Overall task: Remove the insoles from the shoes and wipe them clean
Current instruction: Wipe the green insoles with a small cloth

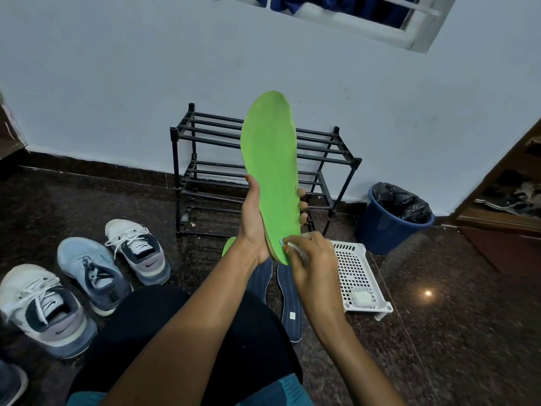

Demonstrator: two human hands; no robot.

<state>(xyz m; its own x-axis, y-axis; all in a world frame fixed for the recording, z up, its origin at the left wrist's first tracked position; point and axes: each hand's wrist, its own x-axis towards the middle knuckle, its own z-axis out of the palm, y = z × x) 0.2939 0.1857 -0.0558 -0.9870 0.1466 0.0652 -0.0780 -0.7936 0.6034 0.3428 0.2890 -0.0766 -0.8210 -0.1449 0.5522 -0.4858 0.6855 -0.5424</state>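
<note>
Green insole [270, 159] stands upright in front of the black shoe rack [175, 165], toe end up. The left hand [253, 227] grips it near the heel, thumb along the near edge and fingers [302, 205] curled round the far edge. The right hand [311, 259] pinches a small white wipe [292, 247] and presses it against the insole's heel end. Below the hands, two dark blue insoles [288, 300] lie side by side on the speckled floor [439, 332]. The tip of a second green insole [228, 247] shows behind the left wrist. Sneakers [90, 273] sit on the floor to the left. A white perforated tray [355, 268] lies to the right, near a blue bin [386, 230].
</note>
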